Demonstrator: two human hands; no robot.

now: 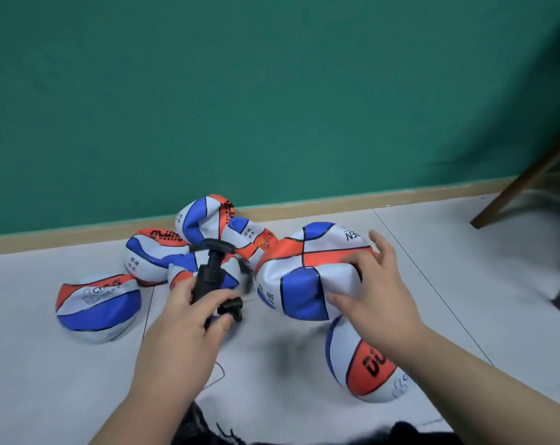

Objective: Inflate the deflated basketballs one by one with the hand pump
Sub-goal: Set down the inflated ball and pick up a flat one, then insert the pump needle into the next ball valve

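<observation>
Closest, a round ball looks done; our left hand grips the pump, right hand pinches a limp ball; flat balls wait.

Black plastic pump, matt. Basketballs: smooth, crumpled, faintly sheened skin. Floor matt grey; wooden skirting behind the basketballs.

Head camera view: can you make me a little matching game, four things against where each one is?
Things:
1 hand pump
2 crumpled basketball
3 rounder basketball
4 wooden furniture legs

Places:
A gripped by right hand
B far right, by green wall
C held in left hand
D floor, beneath right forearm

Pairs: 1-C, 2-A, 3-D, 4-B.
</observation>
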